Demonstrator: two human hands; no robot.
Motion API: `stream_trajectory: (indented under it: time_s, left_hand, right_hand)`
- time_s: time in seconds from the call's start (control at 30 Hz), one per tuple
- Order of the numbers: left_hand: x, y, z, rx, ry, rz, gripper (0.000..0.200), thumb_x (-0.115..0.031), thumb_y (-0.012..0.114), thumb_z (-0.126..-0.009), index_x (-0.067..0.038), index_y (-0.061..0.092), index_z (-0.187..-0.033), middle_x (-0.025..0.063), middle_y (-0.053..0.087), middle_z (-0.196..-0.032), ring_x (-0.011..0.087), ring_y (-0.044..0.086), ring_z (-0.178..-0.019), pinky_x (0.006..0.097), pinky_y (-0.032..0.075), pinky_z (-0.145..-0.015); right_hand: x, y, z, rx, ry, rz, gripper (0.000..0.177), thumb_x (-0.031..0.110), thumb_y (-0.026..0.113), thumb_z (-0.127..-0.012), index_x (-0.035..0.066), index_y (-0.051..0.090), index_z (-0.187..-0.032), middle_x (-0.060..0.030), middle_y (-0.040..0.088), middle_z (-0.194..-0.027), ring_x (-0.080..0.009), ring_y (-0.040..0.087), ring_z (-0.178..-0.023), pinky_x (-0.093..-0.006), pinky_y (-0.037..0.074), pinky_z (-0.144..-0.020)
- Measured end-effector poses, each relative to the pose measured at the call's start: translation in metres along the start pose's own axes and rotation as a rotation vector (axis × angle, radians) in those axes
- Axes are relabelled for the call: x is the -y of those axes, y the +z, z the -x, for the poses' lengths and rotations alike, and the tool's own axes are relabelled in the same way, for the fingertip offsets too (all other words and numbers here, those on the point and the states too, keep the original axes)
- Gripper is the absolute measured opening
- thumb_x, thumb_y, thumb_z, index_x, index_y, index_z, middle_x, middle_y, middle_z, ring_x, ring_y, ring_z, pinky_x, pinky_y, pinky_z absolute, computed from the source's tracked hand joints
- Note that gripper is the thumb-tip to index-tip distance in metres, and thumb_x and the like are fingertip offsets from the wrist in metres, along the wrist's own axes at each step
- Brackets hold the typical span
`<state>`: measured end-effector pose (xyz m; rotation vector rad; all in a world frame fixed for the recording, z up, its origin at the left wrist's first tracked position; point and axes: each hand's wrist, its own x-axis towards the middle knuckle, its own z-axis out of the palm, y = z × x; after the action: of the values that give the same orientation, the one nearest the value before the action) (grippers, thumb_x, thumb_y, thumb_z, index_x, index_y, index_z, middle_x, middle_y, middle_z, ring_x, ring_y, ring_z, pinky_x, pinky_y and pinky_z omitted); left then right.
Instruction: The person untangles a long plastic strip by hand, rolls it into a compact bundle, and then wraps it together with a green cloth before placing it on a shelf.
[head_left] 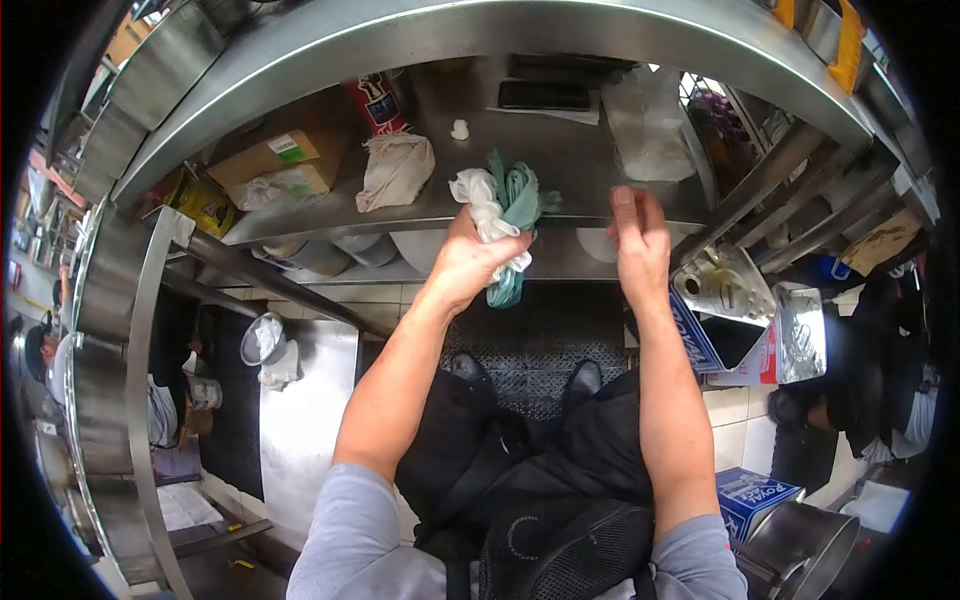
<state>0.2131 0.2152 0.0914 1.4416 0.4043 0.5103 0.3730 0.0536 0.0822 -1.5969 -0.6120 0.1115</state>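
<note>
In the head view my left hand (468, 262) is wrapped round a bunch of twisted white and green cloths or bags (518, 200), held over the front edge of a metal shelf (450, 120). My right hand (640, 240) is raised to the right of the bunch, apart from it, its fingers bent and close together; whether anything small is between them I cannot make out. A crumpled off-white cloth (396, 172) lies on the shelf to the left, near a small white object (460, 130).
A cardboard box (275, 170) and a red package (380, 105) stand on the shelf's left, a clear plastic container (648, 125) on its right. Below right are an open tin (725, 285) and a blue box (757, 495). A small bucket (264, 340) sits at lower left. Other people are at both sides.
</note>
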Motion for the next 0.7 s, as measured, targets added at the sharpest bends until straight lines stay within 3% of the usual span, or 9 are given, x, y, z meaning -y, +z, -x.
stream_trajectory:
  time_s: [0.03, 0.17, 0.2, 0.23, 0.33, 0.43, 0.53, 0.63, 0.7]
  left_hand:
    - [-0.001, -0.004, 0.002, -0.003, -0.005, -0.006, 0.049, -0.009, 0.080, -0.081, 0.004, 0.054, -0.121, 0.0072, 0.066, -0.104, 0.0151, 0.065, -0.090, 0.0304, 0.054, -0.079]
    - [-0.002, -0.003, 0.002, 0.023, -0.023, 0.121, 0.050, -0.008, 0.080, -0.082, 0.002, 0.053, -0.124, 0.0080, 0.066, -0.105, 0.0149, 0.067, -0.093, 0.0297, 0.055, -0.079]
    - [0.000, -0.002, 0.003, 0.021, -0.064, 0.148, 0.050, -0.008, 0.080, -0.083, 0.001, 0.053, -0.124, 0.0078, 0.067, -0.105, 0.0149, 0.067, -0.093, 0.0295, 0.055, -0.079]
    - [0.000, -0.003, 0.004, 0.019, -0.108, 0.171, 0.050, -0.008, 0.081, -0.083, 0.001, 0.054, -0.124, 0.0075, 0.067, -0.105, 0.0149, 0.067, -0.093, 0.0293, 0.056, -0.079]
    - [-0.002, -0.002, 0.009, 0.157, -0.131, 0.184, 0.052, -0.009, 0.082, -0.084, 0.000, 0.053, -0.127, 0.0070, 0.067, -0.107, 0.0146, 0.067, -0.094, 0.0292, 0.056, -0.080]
    - [-0.009, 0.001, 0.011, 0.242, -0.140, 0.175, 0.054, -0.010, 0.083, -0.085, -0.001, 0.053, -0.129, 0.0064, 0.066, -0.109, 0.0138, 0.066, -0.096, 0.0289, 0.056, -0.081]
    - [0.009, 0.008, 0.009, 0.260, -0.062, 0.200, 0.052, -0.017, 0.081, -0.088, -0.001, 0.053, -0.129, 0.0049, 0.065, -0.112, 0.0123, 0.065, -0.099, 0.0284, 0.055, -0.085]
    - [0.025, 0.016, 0.002, 0.268, 0.036, 0.113, 0.058, -0.026, 0.081, -0.087, -0.001, 0.051, -0.131, 0.0075, 0.065, -0.115, 0.0175, 0.067, -0.099, 0.0323, 0.055, -0.087]
    - [0.055, 0.018, 0.001, 0.075, 0.172, -0.408, 0.044, -0.015, 0.074, -0.084, -0.001, 0.057, -0.121, 0.0073, 0.064, -0.112, 0.0176, 0.062, -0.100, 0.0350, 0.053, -0.087]
  right_hand:
    - [-0.001, -0.002, -0.002, -0.012, 0.043, -0.029, 0.047, 0.045, 0.063, -0.101, -0.001, 0.068, -0.112, -0.0116, 0.070, -0.104, -0.0203, 0.063, -0.098, -0.0342, 0.048, -0.090]
    - [-0.006, 0.003, -0.002, 0.016, -0.085, -0.171, 0.053, 0.041, 0.067, -0.099, 0.000, 0.058, -0.131, -0.0107, 0.067, -0.113, -0.0208, 0.064, -0.100, -0.0336, 0.049, -0.092]
    - [-0.005, -0.002, 0.002, 0.094, -0.005, -0.188, 0.063, 0.041, 0.070, -0.097, 0.003, 0.049, -0.143, -0.0127, 0.062, -0.126, -0.0237, 0.061, -0.111, -0.0373, 0.048, -0.098]
    - [-0.007, 0.000, 0.002, 0.093, -0.002, -0.190, 0.063, 0.041, 0.070, -0.097, 0.003, 0.049, -0.143, -0.0127, 0.062, -0.126, -0.0237, 0.061, -0.111, -0.0373, 0.048, -0.098]
    - [-0.005, 0.007, 0.005, 0.231, -0.207, -0.113, 0.081, 0.047, 0.074, -0.091, 0.007, 0.040, -0.153, -0.0190, 0.050, -0.145, -0.0300, 0.049, -0.133, -0.0427, 0.040, -0.111]
    - [0.002, 0.013, 0.014, 0.414, -0.219, -0.115, 0.090, 0.053, 0.074, -0.088, 0.001, 0.038, -0.153, -0.0236, 0.045, -0.153, -0.0368, 0.043, -0.142, -0.0452, 0.033, -0.118]
    - [0.013, 0.032, 0.031, 0.524, -0.148, -0.115, 0.091, 0.053, 0.074, -0.089, -0.004, 0.039, -0.150, -0.0267, 0.051, -0.146, -0.0380, 0.048, -0.138, -0.0440, 0.035, -0.116]
    - [0.006, 0.047, 0.039, 0.437, -0.079, -0.279, 0.073, 0.045, 0.075, -0.092, -0.002, 0.049, -0.141, -0.0174, 0.062, -0.132, -0.0256, 0.059, -0.121, -0.0381, 0.045, -0.105]
    - [-0.006, 0.050, 0.039, 0.421, 0.090, -0.442, 0.062, 0.039, 0.075, -0.094, -0.002, 0.054, -0.136, -0.0120, 0.065, -0.125, -0.0193, 0.061, -0.113, -0.0338, 0.048, -0.099]
